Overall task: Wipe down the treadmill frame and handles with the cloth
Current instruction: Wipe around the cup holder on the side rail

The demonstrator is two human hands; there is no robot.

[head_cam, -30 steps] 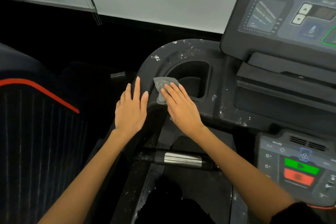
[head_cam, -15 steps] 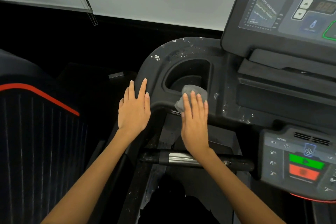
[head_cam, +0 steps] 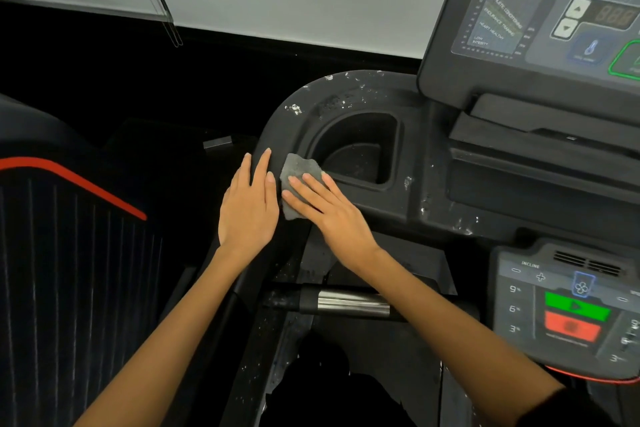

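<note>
while the right hand (head_cam: 332,215) presses a small grey cloth (head_cam: 298,177) flat against the black treadmill frame (head_cam: 346,90), its grip is wide, fingers straight over the fabric. the cloth lies on the rim just left of the cup holder (head_cam: 356,152). the left hand (head_cam: 247,208) rests beside it on the frame's outer curve, grip wide too, holding nothing. white flecks dot the frame. a metal handle (head_cam: 346,303) crosses below the wrists, near the control panel (head_cam: 568,308).

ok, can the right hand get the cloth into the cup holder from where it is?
Probably yes. The right hand presses the cloth flat on the frame right beside the cup holder, whose open top has nothing over it; the left hand rests on the other side.
</note>
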